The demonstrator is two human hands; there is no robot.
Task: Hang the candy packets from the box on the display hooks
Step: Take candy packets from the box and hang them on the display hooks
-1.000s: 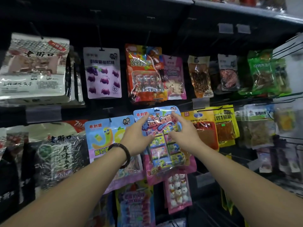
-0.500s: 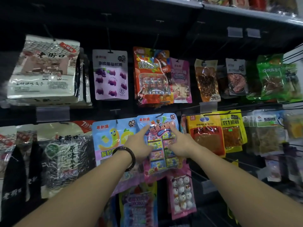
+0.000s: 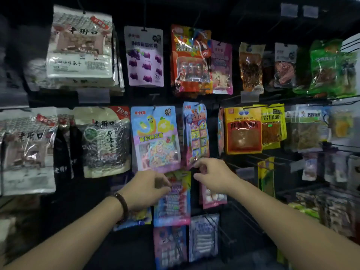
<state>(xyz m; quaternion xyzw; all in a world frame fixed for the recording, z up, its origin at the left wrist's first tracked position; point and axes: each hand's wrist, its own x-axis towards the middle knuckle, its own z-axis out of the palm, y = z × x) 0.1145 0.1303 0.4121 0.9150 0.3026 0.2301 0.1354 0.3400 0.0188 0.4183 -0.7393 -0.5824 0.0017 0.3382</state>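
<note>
- Both hands have left the blue candy packet (image 3: 195, 133) and dropped to the row below. The packet now hangs free in the middle row, turned partly edge-on, just right of the worm-print packet (image 3: 155, 139).
- The left hand (image 3: 148, 190) has come down onto a rainbow packet (image 3: 175, 203). Its fingers curl at the packet's top edge and seem to pinch it.
- The right hand (image 3: 212, 176) sits just to the right, fingers bent between the blue packet's bottom corner and a pink packet (image 3: 213, 198). I cannot tell whether it grips anything.
- The blue packet looks hung and done. The work now seems to be seating or straightening the rainbow packet on its hook, which the hands hide.
</note>
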